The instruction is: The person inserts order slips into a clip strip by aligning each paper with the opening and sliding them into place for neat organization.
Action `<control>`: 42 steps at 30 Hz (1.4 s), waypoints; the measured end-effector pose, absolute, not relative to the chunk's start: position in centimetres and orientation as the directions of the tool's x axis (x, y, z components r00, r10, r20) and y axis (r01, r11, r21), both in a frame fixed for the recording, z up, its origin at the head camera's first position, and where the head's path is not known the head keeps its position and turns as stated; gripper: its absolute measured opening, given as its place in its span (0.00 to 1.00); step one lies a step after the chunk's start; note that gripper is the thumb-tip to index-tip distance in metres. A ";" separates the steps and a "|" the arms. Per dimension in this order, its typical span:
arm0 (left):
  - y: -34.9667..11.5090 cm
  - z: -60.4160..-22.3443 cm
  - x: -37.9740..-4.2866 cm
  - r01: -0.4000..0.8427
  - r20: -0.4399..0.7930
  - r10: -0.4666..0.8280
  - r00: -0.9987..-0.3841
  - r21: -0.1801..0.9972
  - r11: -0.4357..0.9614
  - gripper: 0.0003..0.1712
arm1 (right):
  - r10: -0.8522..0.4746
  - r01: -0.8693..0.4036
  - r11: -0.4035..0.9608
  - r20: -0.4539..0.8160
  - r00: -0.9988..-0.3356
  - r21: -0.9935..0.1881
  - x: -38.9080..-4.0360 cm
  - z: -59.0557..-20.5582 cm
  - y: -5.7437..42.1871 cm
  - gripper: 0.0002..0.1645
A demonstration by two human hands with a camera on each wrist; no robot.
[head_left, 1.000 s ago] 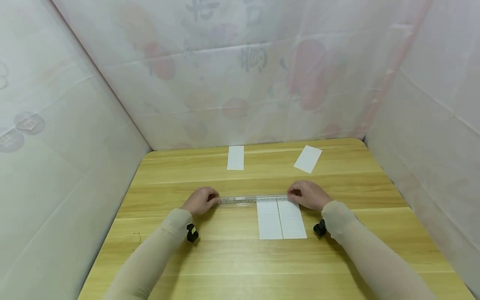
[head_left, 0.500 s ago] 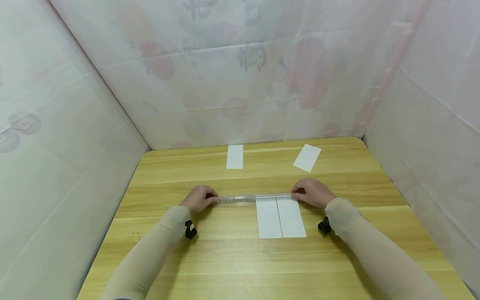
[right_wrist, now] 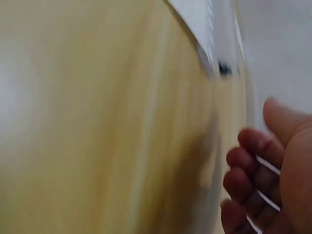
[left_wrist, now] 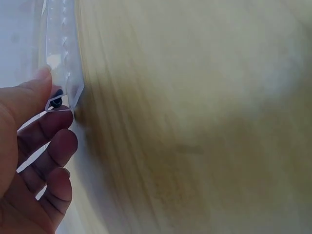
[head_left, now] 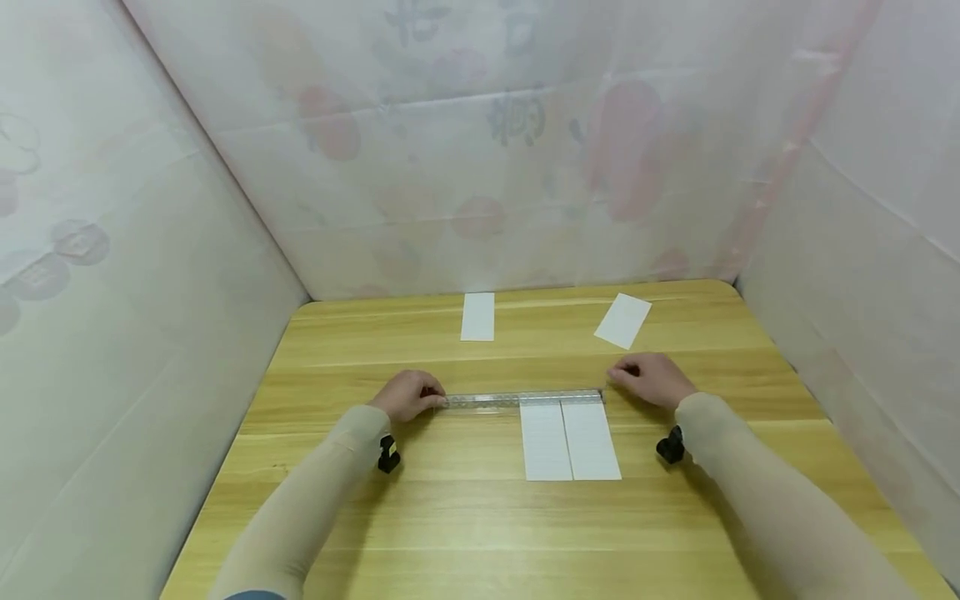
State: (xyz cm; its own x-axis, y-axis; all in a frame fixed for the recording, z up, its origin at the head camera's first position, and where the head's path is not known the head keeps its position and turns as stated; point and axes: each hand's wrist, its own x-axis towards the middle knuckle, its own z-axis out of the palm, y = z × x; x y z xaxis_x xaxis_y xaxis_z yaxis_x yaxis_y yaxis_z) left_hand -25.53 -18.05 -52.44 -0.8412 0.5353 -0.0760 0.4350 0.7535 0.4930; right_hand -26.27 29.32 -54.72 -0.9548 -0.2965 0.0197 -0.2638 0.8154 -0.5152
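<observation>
In the head view, a long clear plastic strip point(head_left: 498, 402) lies left to right across the table. My left hand point(head_left: 408, 396) pinches its left end between thumb and fingers. Seen from the left wrist, that strip point(left_wrist: 63, 44) has a folded, hollow profile with a small dark piece point(left_wrist: 56, 101) at the end. My right hand point(head_left: 652, 380) is just beyond the strip's right end, with fingers loosely curled and nothing in them. Two white paper cards, a left card point(head_left: 546, 442) and a right card point(head_left: 592, 442), lie side by side with their far edges at the strip.
Farther back on the wooden table point(head_left: 360, 517) lie an upright white card point(head_left: 477, 317) and a slanted white card point(head_left: 623, 321). Pale printed curtains point(head_left: 480, 167) stand along the back and both sides. A black wrist camera point(head_left: 670, 446) hangs under the right sleeve.
My right hand has let go of the strip's right end and moved off to the right. The left hand keeps its hold, and the cards lie as before.
</observation>
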 end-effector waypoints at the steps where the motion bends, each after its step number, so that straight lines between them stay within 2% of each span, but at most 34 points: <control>1: -18.0 -52.4 -25.6 0.440 -0.077 0.541 -0.837 0.492 0.751 0.05 | -0.264 -0.239 0.826 0.024 -0.964 -0.510 -26.5 -54.6 29.8 0.23; 6: -18.1 -52.2 -25.9 0.445 -0.090 0.553 -0.828 0.494 0.747 0.05 | -0.153 -0.147 0.857 0.029 -0.988 -0.495 -27.2 -53.7 31.9 0.26; 13: -18.1 -52.5 -26.3 0.454 -0.120 0.569 -0.814 0.481 0.750 0.05 | -0.116 -0.098 0.878 -0.011 -0.993 -0.468 -27.7 -52.7 33.3 0.37; 18: -17.7 -52.0 -26.3 0.463 -0.150 0.573 -0.806 0.445 0.767 0.04 | -0.140 -0.123 0.907 -0.015 -0.990 -0.402 -28.8 -53.4 33.6 0.42; 22: -17.4 -51.4 -26.3 0.501 -0.158 0.594 -0.789 0.395 0.770 0.04 | -0.201 -0.188 0.925 -0.005 -0.980 -0.330 -29.8 -54.0 33.2 0.48; 26: -17.1 -50.9 -26.4 0.512 -0.187 0.597 -0.780 0.356 0.781 0.05 | -0.239 -0.229 0.937 -0.006 -0.971 -0.265 -30.6 -54.0 32.7 0.51; 35: -16.8 -50.6 -26.7 0.553 -0.230 0.596 -0.769 0.227 0.801 0.06 | -0.225 -0.191 0.948 -0.112 -0.968 -0.253 -31.4 -53.0 31.7 0.54; 42: -16.2 -50.6 -26.1 0.611 -0.236 0.620 -0.748 0.119 0.783 0.07 | -0.273 -0.237 0.935 -0.110 -0.956 -0.262 -31.7 -53.4 31.2 0.53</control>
